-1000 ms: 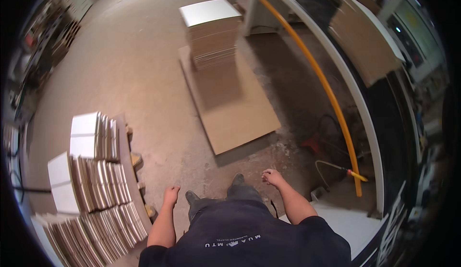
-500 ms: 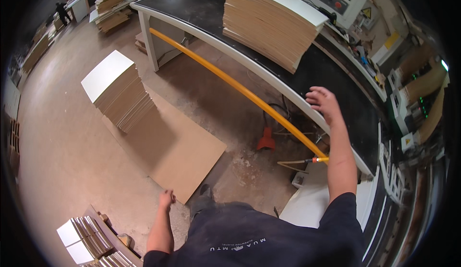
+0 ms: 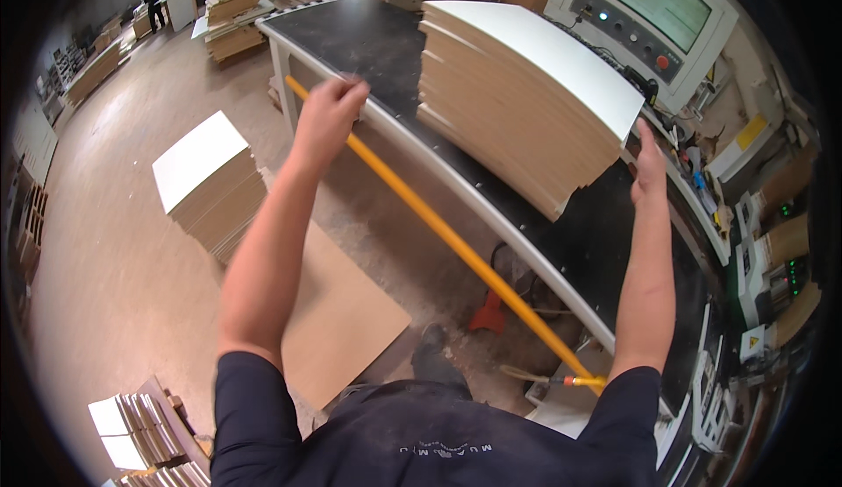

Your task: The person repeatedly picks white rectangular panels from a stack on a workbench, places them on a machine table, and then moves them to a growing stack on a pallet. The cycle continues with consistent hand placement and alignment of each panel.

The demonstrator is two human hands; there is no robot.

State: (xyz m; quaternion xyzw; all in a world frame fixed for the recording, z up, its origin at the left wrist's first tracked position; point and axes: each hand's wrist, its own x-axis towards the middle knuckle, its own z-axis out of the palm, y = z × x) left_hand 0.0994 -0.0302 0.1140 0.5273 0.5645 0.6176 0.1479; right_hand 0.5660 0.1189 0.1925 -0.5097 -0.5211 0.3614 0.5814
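Observation:
A tall stack of white-topped panels with brown edges (image 3: 526, 110) stands on the black-topped workbench (image 3: 338, 35). My right hand (image 3: 649, 171) is beside the stack's near right corner, fingers stretched upward and holding nothing; whether it touches the panels I cannot tell. Over the bench's front edge, left of the stack and apart from it, is my left hand (image 3: 333, 117). Its fingers bend forward and are blurred by motion, so their grip cannot be made out. Below the left hand runs a yellow bar (image 3: 438, 228) along the bench front.
A second white-topped panel stack (image 3: 202, 154) stands on a brown board (image 3: 351, 329) on the floor. A control panel with a screen (image 3: 649, 0) is behind the bench. An orange-red foot pedal (image 3: 488, 313) lies beneath it. More panels (image 3: 118, 434) are at the lower left.
My left hand has swung up and forward from low over the floor to the bench edge. My right hand has moved right to the stack's corner. The view has tilted up and the bench stack looks nearer.

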